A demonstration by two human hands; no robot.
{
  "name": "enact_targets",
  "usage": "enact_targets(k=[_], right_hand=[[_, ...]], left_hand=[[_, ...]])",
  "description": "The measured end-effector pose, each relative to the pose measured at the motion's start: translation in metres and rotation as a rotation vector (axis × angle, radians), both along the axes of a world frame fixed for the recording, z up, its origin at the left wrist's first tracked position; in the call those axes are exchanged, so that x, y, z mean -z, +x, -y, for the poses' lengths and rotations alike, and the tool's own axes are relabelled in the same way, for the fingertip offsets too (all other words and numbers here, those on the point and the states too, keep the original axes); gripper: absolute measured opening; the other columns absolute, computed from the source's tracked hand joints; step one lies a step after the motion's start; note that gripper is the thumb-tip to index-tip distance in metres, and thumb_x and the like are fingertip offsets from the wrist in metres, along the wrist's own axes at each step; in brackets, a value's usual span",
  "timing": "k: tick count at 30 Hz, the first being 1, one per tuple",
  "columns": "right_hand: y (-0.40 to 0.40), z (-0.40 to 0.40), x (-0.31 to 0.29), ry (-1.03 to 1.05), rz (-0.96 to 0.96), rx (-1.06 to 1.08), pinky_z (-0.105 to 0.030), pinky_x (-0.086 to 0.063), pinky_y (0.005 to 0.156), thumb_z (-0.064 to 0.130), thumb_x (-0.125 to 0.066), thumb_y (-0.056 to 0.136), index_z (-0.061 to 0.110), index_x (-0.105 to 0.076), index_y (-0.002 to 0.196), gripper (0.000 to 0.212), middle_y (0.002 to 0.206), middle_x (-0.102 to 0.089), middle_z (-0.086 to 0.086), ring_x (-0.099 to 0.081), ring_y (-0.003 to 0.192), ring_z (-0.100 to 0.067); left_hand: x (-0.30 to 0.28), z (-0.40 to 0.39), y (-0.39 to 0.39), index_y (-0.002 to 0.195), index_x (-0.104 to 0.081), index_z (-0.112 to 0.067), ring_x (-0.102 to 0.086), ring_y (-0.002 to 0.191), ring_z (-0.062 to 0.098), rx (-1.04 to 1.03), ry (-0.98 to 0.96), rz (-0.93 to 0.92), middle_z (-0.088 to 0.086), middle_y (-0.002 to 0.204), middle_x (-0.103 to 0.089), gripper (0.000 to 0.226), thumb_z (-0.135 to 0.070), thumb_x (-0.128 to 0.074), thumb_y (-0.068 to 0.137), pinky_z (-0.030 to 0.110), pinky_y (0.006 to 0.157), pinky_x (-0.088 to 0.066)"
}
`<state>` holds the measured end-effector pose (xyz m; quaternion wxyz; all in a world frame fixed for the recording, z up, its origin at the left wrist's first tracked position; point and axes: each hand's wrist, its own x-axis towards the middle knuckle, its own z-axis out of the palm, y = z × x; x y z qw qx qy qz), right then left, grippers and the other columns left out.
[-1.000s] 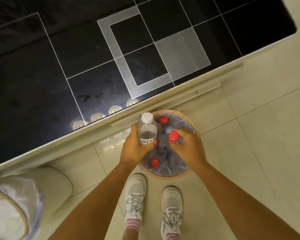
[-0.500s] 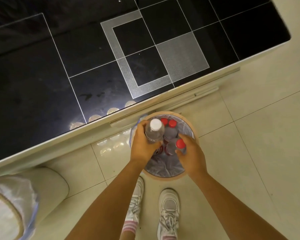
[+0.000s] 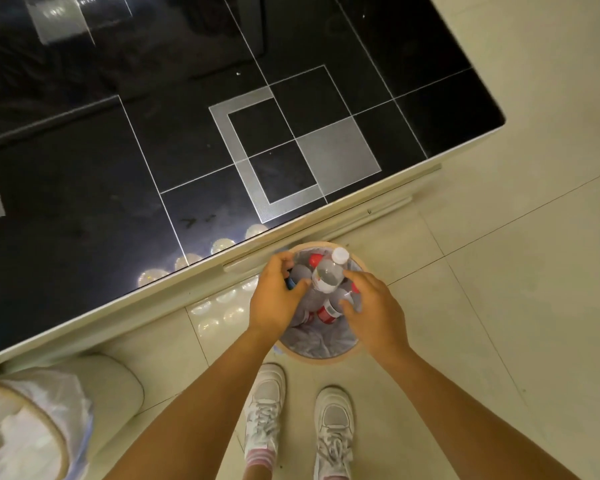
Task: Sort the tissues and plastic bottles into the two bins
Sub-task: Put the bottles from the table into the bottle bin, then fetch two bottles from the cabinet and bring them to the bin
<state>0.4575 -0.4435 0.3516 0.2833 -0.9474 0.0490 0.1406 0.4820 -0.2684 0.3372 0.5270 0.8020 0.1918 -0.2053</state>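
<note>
Both hands reach into the bottle bin [image 3: 321,355] by the table edge [image 3: 326,216]. Left hand [image 3: 274,299] pinches a blue-capped bottle [image 3: 297,277]; right hand [image 3: 371,310] hangs with loose fingers over the white-capped bottle [image 3: 328,275], probably nesting them upright.

place: looked like a home living room | evidence: low table [image 3: 430,168] with glossy black glass top and cream edge; cream tiled floor [image 3: 516,271]; two lined waste bins [image 3: 321,356] [image 3: 61,441] on the floor; person stood in white sneakers [image 3: 265,407]

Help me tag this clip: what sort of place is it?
Probably a room in a home: pale tiled floor, a black glass-topped table, and lined waste bins, one holding plastic bottles.
</note>
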Motion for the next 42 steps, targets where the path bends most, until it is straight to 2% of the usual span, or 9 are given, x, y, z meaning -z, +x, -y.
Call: enact_targets(k=[5, 15, 17, 21, 26, 29, 33, 37, 42], right_hand=[[0.003, 0.004, -0.058, 0.015, 0.050, 0.000, -0.022, -0.041, 0.076, 0.014, -0.067, 0.079, 0.019, -0.058, 0.123, 0.045, 0.120, -0.062, 0.002, -0.057, 0.108, -0.021], [0.001, 0.008, -0.215, -0.045, 0.264, -0.034, -0.030, -0.050, 0.079, 0.026, -0.063, 0.080, 0.021, -0.062, 0.113, 0.034, 0.115, -0.063, 0.003, -0.060, 0.103, -0.020], [-0.004, 0.011, -0.262, -0.037, 0.314, -0.036, -0.035, -0.052, 0.085, 0.030, -0.059, 0.082, 0.020, -0.061, 0.117, 0.036, 0.120, -0.062, 0.002, -0.057, 0.110, -0.019], [-0.018, 0.021, -0.366, 0.000, 0.405, -0.022, -0.028, -0.041, 0.094, 0.041, -0.047, 0.082, 0.025, -0.057, 0.124, 0.045, 0.129, -0.057, 0.008, -0.050, 0.119, -0.012], [-0.051, 0.030, -0.486, 0.112, 0.493, -0.024, -0.037, -0.045, 0.100, 0.032, -0.062, 0.081, 0.034, -0.050, 0.128, 0.048, 0.132, -0.052, 0.016, -0.044, 0.126, -0.005], [-0.074, 0.034, -0.538, 0.131, 0.480, -0.091, -0.037, -0.037, 0.108, 0.028, -0.068, 0.083, 0.036, -0.048, 0.131, 0.052, 0.137, -0.047, 0.017, -0.033, 0.135, -0.004], [-0.106, 0.038, -0.581, 0.149, 0.495, -0.153, -0.030, -0.030, 0.110, 0.031, -0.068, 0.083, 0.038, -0.048, 0.131, 0.052, 0.138, -0.045, 0.021, -0.026, 0.137, 0.000], [-0.138, 0.042, -0.605, 0.206, 0.489, -0.202, -0.024, -0.026, 0.110, 0.032, -0.067, 0.084, 0.045, -0.043, 0.130, 0.054, 0.138, -0.039, 0.027, -0.020, 0.136, 0.006], [-0.174, 0.046, -0.627, 0.175, 0.507, -0.162, -0.022, -0.025, 0.109, 0.033, -0.066, 0.084, 0.043, -0.043, 0.132, 0.054, 0.141, -0.036, 0.026, -0.019, 0.136, 0.007]], left_hand=[[-0.060, -0.002, 0.001, 0.110, -0.052, -0.034, -0.057, 0.098, 0.009, 0.155, 0.078, 0.065, -0.017, 0.106, -0.058, 0.033, -0.027, -0.070, 0.084, 0.031, 0.085, -0.050], [-0.236, 0.009, 0.020, 0.112, -0.057, -0.031, -0.055, 0.102, 0.002, 0.331, 0.200, 0.312, -0.018, 0.111, -0.058, 0.030, -0.029, -0.069, 0.085, 0.014, 0.080, -0.040], [-0.285, 0.013, 0.016, 0.112, -0.057, -0.034, -0.055, 0.102, 0.001, 0.325, 0.233, 0.356, -0.020, 0.112, -0.059, 0.030, -0.032, -0.068, 0.085, 0.017, 0.080, -0.042], [-0.389, 0.013, 0.000, 0.112, -0.055, -0.040, -0.056, 0.099, -0.003, 0.268, 0.204, 0.438, -0.025, 0.109, -0.058, 0.031, -0.038, -0.069, 0.084, 0.023, 0.081, -0.049], [-0.512, -0.005, -0.041, 0.111, -0.057, -0.042, -0.055, 0.103, -0.005, 0.226, 0.227, 0.581, -0.029, 0.109, -0.058, 0.034, -0.040, -0.071, 0.080, 0.018, 0.081, -0.046], [-0.564, -0.013, -0.073, 0.107, -0.057, -0.045, -0.053, 0.103, -0.010, 0.170, 0.249, 0.629, -0.032, 0.105, -0.056, 0.032, -0.039, -0.071, 0.079, 0.018, 0.080, -0.046], [-0.606, -0.016, -0.117, 0.106, -0.057, -0.045, -0.053, 0.103, -0.010, 0.099, 0.265, 0.664, -0.031, 0.106, -0.058, 0.031, -0.037, -0.071, 0.079, 0.012, 0.079, -0.040], [-0.626, -0.009, -0.157, 0.105, -0.060, -0.041, -0.054, 0.102, -0.009, 0.011, 0.202, 0.682, -0.027, 0.107, -0.061, 0.030, -0.036, -0.072, 0.078, 0.015, 0.082, -0.044], [-0.640, 0.002, -0.182, 0.107, -0.059, -0.042, -0.052, 0.102, -0.012, 0.086, 0.193, 0.708, -0.029, 0.105, -0.059, 0.032, -0.040, -0.070, 0.078, 0.015, 0.082, -0.042]])
